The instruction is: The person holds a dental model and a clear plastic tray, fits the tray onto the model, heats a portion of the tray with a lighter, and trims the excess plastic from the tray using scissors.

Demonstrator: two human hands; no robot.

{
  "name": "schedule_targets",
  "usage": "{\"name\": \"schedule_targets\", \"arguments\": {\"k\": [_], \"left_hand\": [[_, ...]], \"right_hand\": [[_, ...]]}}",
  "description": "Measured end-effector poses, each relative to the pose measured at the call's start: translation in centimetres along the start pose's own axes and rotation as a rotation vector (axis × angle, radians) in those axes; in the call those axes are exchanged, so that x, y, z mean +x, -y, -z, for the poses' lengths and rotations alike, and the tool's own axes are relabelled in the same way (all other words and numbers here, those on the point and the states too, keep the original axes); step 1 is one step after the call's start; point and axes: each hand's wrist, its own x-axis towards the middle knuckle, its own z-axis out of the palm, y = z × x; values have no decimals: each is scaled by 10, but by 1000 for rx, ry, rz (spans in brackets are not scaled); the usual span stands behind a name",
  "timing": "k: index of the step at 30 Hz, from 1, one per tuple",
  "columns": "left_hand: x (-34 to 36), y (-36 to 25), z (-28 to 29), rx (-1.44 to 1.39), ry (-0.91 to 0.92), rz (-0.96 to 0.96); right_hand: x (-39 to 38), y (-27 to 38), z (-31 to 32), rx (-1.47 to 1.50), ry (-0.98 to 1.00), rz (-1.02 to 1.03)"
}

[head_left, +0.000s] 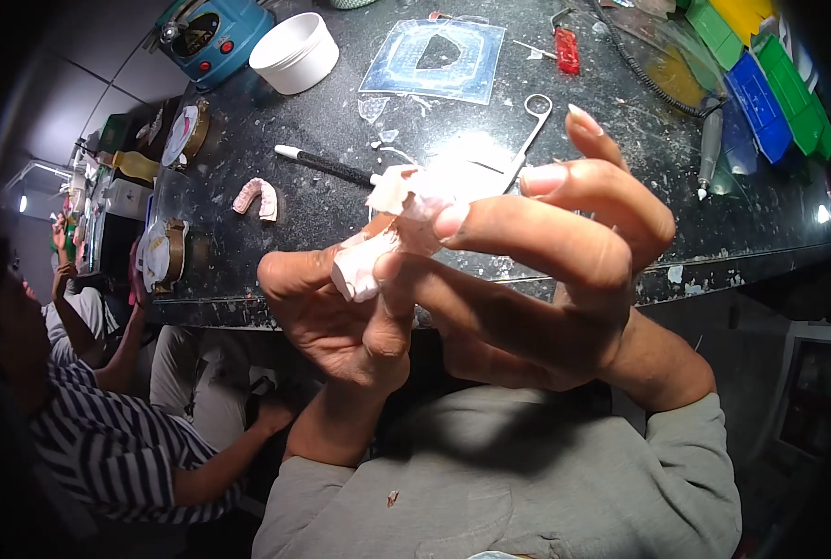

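Just above the near edge of the bench, both my hands are closed on a pale pink plaster dental cast. My left hand grips its lower part from the left, between thumb and fingers. My right hand pinches the upper part, with some fingers raised. The top portion looks jagged; whether it is a separate piece, I cannot tell. Bright glare and my fingertips hide part of it. Behind it lies a black pen-like tool with a white tip. A second, horseshoe-shaped dental cast rests on the bench to the left.
Scissors, a clear plastic sheet with a cut-out, a red-handled tool and a corded handpiece lie on the bench. A white tub and blue machine stand far left; coloured bins far right. A striped-shirted person sits left.
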Motion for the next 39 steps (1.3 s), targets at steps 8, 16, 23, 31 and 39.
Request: {"name": "schedule_targets", "arguments": {"k": [8,16,23,31,39], "left_hand": [[1,2,-2,-101,20,24],[1,-6,-6,-104,-12,168],[9,3,-10,-210,-66,183],[16,10,9,-442,129,321],[20,12,9,-678,34,430]], "right_hand": [[3,-2,0,-111,41,45],[11,-4,-4,691,128,-449],[11,-13,0,316,229,-300],[19,-10,6,736,295,-927],[19,-19,10,245,314,-272]]}}
